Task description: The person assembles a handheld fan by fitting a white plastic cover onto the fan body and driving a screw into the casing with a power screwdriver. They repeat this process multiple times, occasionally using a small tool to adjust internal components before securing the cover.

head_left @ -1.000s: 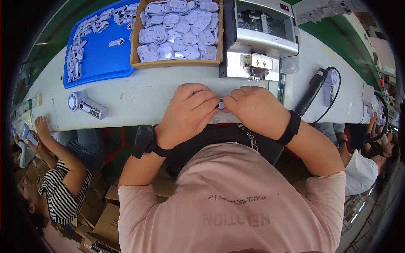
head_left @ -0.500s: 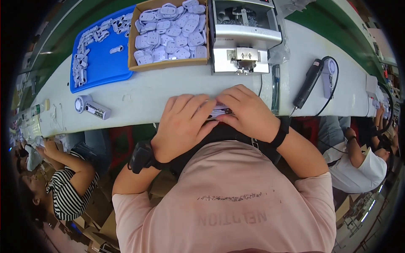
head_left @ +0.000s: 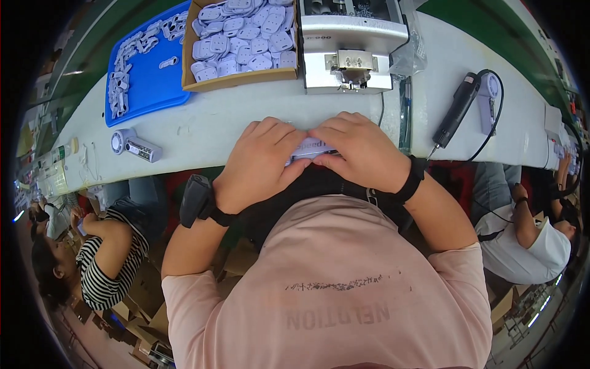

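My left hand [head_left: 261, 161] and my right hand [head_left: 362, 154] meet at the table's near edge, closed around a lavender plastic casing [head_left: 312, 147]. Fingers lie along its far side and both thumbs press its near side. Dark print shows on the part between the hands; its two ends are hidden under my fingers. To the left on the table lies a lavender handheld fan [head_left: 138, 149] with a round head and an open slot in its handle. Another lavender handheld fan [head_left: 487, 104] lies at the right, beside a black electric screwdriver [head_left: 458, 109].
Beyond my hands stands a silver screw feeder [head_left: 347, 38]. A cardboard box [head_left: 246, 82] of pale plastic covers and a blue tray [head_left: 147, 86] of small white parts are at the far left. Co-workers sit on both sides: a striped shirt [head_left: 106, 273] left, a white shirt [head_left: 522, 252] right.
The casing has tilted between my hands, so more of its printed face shows. Both hands keep their hold, with my left fingers shifted slightly. The whole view has moved a little.
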Demonstrator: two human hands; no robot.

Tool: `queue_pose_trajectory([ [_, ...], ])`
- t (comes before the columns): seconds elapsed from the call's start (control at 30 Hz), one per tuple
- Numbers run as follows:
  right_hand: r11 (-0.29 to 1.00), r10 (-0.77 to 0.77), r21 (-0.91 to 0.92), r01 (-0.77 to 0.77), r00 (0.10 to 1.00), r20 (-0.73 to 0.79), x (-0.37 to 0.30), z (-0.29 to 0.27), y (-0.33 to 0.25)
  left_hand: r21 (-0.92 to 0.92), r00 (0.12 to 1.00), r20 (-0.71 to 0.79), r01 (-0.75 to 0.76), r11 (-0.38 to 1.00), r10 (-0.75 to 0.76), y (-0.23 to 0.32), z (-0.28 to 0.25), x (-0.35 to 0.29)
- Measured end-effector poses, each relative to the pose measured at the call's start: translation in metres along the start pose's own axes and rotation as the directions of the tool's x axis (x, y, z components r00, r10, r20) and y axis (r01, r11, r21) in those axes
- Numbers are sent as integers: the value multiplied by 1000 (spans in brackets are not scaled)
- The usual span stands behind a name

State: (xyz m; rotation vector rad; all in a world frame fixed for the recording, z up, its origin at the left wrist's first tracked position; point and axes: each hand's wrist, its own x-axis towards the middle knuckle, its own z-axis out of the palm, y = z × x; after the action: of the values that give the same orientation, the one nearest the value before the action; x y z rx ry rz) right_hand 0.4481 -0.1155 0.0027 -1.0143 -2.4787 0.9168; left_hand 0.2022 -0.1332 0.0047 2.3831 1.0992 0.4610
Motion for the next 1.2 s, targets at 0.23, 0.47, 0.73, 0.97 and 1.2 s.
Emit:
queue_pose_trajectory([
  [0.23, 999, -14, -50, 12, 999, -38, -5, 6, -4, 136, 999, -31, -26, 990, 30, 7, 3, 2],
  [0.47, 999, -34, -7, 34, 999, 16, 11, 1, -1, 117, 1000, 2, -24, 993, 24, -2, -10, 5],
  [0.73, 974, 139, 204, -98, 970, -198, -28, 9, 2, 309, 1000, -1, -12, 951, 13, 14, -19, -6],
  [0.97, 959, 270, 181, -217, 893, -361, -102, -15, 6, 38, 758, -450, 544, 838, -472, -10, -89, -101],
  [1.2, 855, 483, 133, -502, 674, -559, -161, -66, 11, -164, 194, -639, 911, 378, -744, -221, -178, -290],
])
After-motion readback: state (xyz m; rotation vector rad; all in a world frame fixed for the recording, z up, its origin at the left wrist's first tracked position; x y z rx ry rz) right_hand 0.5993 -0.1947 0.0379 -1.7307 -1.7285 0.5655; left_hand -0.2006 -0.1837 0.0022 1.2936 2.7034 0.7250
